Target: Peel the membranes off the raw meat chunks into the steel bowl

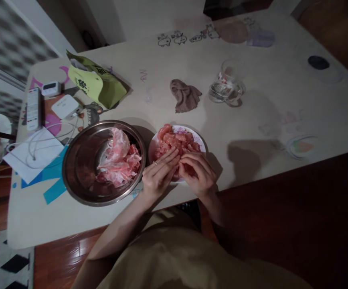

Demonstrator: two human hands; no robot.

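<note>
Both hands meet over the near part of a white plate [203, 143] heaped with pink-red citrus flesh [175, 138] that looks like pomelo. My left hand [160, 173], with a ring on one finger, has its fingers close together, tips against a piece of the flesh. Thumb and index finger of my right hand [199, 173] pinch beside those tips; the piece between the hands is mostly hidden. Left of the plate stands a steel bowl [79, 176] containing pale pink peeled membranes [118, 158].
Behind the plate lies a crumpled brown cloth [186, 96], with a glass mug [226, 90] of clear liquid to its right. A green bag [98, 82], white remote [33, 108], white charger [66, 106] with cable and paper [31, 160] occupy the table's left side.
</note>
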